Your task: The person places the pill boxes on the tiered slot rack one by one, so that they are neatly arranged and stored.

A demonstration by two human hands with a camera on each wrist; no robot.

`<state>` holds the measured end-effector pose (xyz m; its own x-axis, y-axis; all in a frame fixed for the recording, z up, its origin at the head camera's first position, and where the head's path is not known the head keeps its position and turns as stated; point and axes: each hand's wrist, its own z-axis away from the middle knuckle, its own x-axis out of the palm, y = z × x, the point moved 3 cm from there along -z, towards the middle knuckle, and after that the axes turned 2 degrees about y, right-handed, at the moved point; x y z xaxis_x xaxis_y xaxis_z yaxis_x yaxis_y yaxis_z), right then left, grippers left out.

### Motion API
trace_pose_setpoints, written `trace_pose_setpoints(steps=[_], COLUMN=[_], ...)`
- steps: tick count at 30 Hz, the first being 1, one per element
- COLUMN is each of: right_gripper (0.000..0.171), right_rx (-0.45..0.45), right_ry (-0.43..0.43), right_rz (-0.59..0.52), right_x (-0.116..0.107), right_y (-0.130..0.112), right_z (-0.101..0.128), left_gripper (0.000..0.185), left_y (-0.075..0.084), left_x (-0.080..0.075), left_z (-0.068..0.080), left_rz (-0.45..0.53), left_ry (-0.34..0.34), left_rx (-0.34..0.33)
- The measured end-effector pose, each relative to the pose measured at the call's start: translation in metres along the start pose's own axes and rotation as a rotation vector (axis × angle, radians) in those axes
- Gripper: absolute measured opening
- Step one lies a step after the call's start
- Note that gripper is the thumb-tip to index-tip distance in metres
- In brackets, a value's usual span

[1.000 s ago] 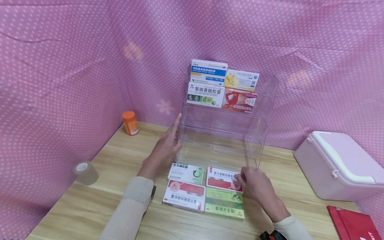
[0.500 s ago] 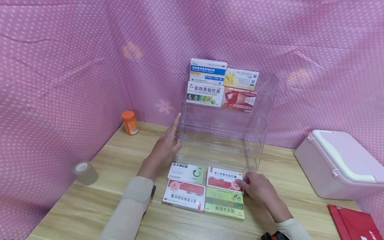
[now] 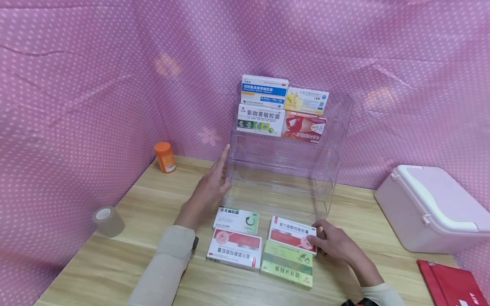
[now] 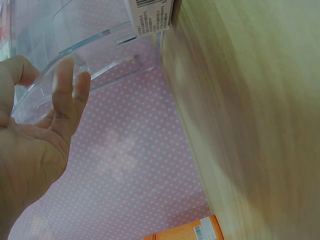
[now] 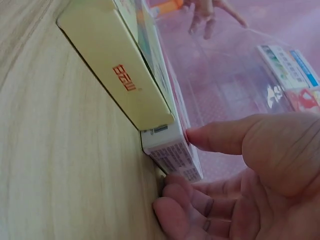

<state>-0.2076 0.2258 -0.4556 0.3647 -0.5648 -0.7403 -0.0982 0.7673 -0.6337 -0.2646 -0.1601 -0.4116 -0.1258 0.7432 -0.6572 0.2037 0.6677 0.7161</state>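
A clear acrylic tiered rack (image 3: 285, 170) stands mid-table with several medicine boxes on its top tier. My left hand (image 3: 215, 180) lies flat with straight fingers against the rack's left side, and the left wrist view shows the left hand (image 4: 55, 110) against the clear wall (image 4: 80, 45). Four boxes lie in front of the rack. My right hand (image 3: 319, 240) pinches the right end of the white-and-red box (image 3: 292, 233), which sits askew over the green box (image 3: 287, 263). In the right wrist view the thumb (image 5: 225, 137) is on top of that box end (image 5: 172, 155) and the fingers (image 5: 180, 200) are curled beneath.
A white-green box (image 3: 236, 220) and a red-white box (image 3: 234, 249) lie at front left. An orange-capped bottle (image 3: 164, 156) and a tape roll (image 3: 108, 220) sit to the left. A pink lidded case (image 3: 428, 208) and a red folder (image 3: 448, 284) are at the right.
My right hand slid to the white-and-red box's right end and pinched it. The box shifted right and now overlaps the green box. The left hand stayed on the rack.
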Motion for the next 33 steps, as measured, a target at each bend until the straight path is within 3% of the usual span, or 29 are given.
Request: trace_pose_setpoints(steps=[9, 15, 33], right_gripper=[0.044, 0.052, 0.046], right_rx=[-0.141, -0.176, -0.199], right_ry=[-0.110, -0.185, -0.162], right_rz=[-0.124, -0.215, -0.261], right_x=[-0.002, -0.004, 0.000], right_y=[0.012, 0.019, 0.018], right_z=[0.000, -0.003, -0.006], left_gripper=[0.114, 0.114, 0.108], left_y=[0.002, 0.003, 0.003], left_x=[0.001, 0.001, -0.004], left_z=[0.001, 0.001, 0.003], left_rz=[-0.019, -0.018, -0.014], left_ry=[0.004, 0.004, -0.005], left_rx=[0.009, 0.007, 0.009])
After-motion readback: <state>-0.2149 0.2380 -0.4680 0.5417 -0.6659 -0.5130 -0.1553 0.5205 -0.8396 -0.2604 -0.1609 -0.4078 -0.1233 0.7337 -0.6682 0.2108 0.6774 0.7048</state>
